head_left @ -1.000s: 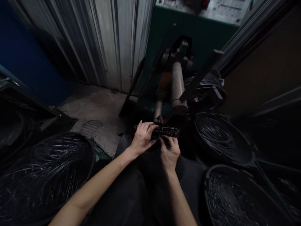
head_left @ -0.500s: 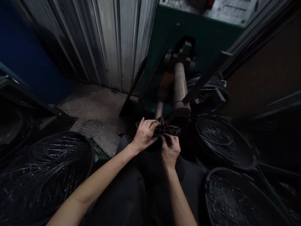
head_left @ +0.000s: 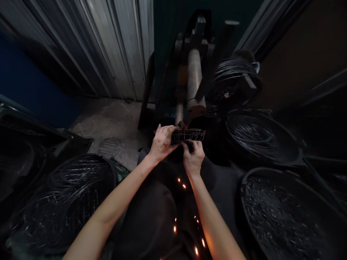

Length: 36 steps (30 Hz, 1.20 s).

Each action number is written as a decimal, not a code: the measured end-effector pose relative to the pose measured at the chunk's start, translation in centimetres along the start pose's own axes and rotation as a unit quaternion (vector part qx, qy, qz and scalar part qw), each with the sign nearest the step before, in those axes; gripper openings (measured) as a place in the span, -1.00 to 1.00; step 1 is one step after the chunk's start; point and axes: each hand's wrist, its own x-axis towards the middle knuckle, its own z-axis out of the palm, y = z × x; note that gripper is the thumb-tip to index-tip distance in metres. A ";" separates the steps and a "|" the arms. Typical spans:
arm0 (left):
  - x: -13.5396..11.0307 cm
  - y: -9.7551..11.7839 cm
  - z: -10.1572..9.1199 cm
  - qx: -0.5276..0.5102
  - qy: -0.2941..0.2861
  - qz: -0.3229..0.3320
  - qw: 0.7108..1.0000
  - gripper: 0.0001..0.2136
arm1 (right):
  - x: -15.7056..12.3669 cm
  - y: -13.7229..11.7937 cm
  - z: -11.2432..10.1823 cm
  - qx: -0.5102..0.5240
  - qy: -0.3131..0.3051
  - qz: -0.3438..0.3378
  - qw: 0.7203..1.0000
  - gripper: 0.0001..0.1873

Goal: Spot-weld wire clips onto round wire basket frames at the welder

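A small round wire rack of thin metal rods is held at the electrode tips of a spot welder. My left hand is closed on the rack's left side, thumb toward me. With pinched fingers my right hand grips at the near lower edge of the rack; whether a separate piece of wire sits in that pinch is hidden. An orange glow shows where the welder's tip meets the wire. Bright sparks fall over my dark-clothed lap between my forearms.
At right stand a black tub of wire rings and another of short metal pieces. A tub of long bent wires is at left. Coiled wire hangs beside the welder; a wire grid lies on the floor.
Sparks and an orange glow have appeared at the welder's tip. The view has shifted, and both hands still hold the wire rack at the electrodes.
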 end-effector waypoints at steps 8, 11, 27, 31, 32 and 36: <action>-0.4 -0.3 0.0 -0.020 0.018 0.000 1.000 -0.47 | -1.2 0.2 -3.3 -0.039 0.002 -0.027 0.999 -0.70; -0.4 -0.3 0.1 -0.031 0.021 -0.005 0.999 -0.45 | -0.8 0.5 -3.3 -0.068 -0.033 -0.040 0.996 -0.73; -3.8 -4.8 -0.4 -0.070 -0.004 -0.086 0.994 -0.31 | 0.1 1.1 -0.9 -0.144 -0.025 -0.100 0.984 -0.75; -3.1 -5.4 -0.5 -0.075 0.013 -0.068 0.995 -0.48 | -0.1 1.9 -4.7 -0.145 -0.049 -0.099 0.983 -0.72; -3.0 -5.3 -0.5 -0.077 0.021 -0.066 0.995 -0.49 | -0.5 3.0 -6.9 -0.162 -0.047 -0.093 0.981 -0.70; -3.5 -4.7 -0.8 -0.081 0.043 -0.062 0.994 -0.51 | -4.1 11.4 -19.1 -0.384 0.019 0.087 0.919 -0.56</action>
